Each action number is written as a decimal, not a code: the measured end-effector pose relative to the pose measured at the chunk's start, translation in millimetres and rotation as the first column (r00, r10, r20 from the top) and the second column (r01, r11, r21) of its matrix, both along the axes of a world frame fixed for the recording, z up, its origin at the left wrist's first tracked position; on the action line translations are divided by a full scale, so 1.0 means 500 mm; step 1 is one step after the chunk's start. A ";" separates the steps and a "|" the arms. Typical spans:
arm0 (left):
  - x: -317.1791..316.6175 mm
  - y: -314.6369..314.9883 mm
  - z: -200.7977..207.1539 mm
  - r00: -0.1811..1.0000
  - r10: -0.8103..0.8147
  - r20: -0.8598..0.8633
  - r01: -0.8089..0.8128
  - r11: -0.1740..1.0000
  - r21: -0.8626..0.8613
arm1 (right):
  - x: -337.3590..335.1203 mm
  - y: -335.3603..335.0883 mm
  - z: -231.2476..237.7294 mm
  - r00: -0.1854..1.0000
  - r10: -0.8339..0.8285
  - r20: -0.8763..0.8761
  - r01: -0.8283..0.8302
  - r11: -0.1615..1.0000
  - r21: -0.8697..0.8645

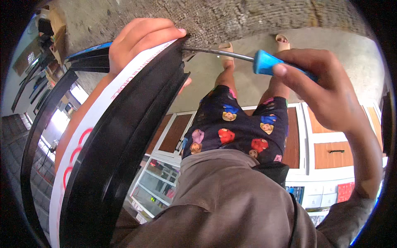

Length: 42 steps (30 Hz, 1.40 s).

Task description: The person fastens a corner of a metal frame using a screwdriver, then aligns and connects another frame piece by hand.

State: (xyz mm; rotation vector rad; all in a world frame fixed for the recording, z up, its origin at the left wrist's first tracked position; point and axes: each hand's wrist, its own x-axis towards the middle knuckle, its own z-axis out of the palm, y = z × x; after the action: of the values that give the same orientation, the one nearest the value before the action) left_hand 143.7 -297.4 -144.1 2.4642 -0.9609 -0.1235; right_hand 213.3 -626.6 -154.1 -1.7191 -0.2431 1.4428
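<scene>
A long black channelled bar (pixel 120 128), with white film printed in red along one edge, runs up from the lower left. My left hand (pixel 138 43) wraps around its upper end, the thumb partly hidden behind it. In my right hand (pixel 331 84) is a screwdriver (pixel 264 63) with a blue handle and a metal shaft, pinched between thumb and fingers. Its shaft points left, and the tip meets the end of the bar near my left fingertips. Whether the tip sits on a screw or in a hole cannot be made out.
A rough grey surface (pixel 256 18) spans the top. More black frame pieces (pixel 43 111) stand at the left. Behind me are wood-panelled white cabinets (pixel 304 136) and a glass display case (pixel 155 186). Dark strips (pixel 25 84) lean at the far left.
</scene>
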 end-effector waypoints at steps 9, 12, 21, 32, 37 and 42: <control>-0.090 0.013 0.135 0.991 0.130 -0.018 -0.123 0.968 0.220 | -0.020 -0.026 0.197 0.709 -0.161 0.686 0.070 0.985 0.158; -0.123 0.066 0.114 0.985 0.172 0.008 -0.165 0.928 0.336 | -0.015 0.072 0.202 0.465 -0.123 0.877 0.194 0.980 0.035; -0.197 0.052 0.138 0.952 0.299 0.059 -0.305 0.933 0.189 | -0.057 0.146 0.365 0.384 -0.071 0.921 0.035 0.997 0.062; -0.163 0.092 0.098 0.948 0.309 0.078 -0.306 0.951 -0.041 | -0.287 0.337 0.581 0.516 -0.628 0.582 0.103 0.720 0.686; -0.166 0.064 0.164 0.955 0.297 0.022 -0.297 0.945 0.136 | -0.283 0.359 0.523 0.522 -0.823 0.225 0.180 0.365 0.914; -0.189 0.087 0.156 0.952 0.271 -0.143 -0.278 0.960 -0.030 | -0.284 0.368 0.546 0.535 -0.808 0.248 0.205 0.409 0.889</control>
State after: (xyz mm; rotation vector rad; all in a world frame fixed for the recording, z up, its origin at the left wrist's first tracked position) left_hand 49.1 -254.0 -66.2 2.4782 -0.5498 -0.1708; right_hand 71.6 -442.6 119.1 -1.2433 -0.5275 0.0350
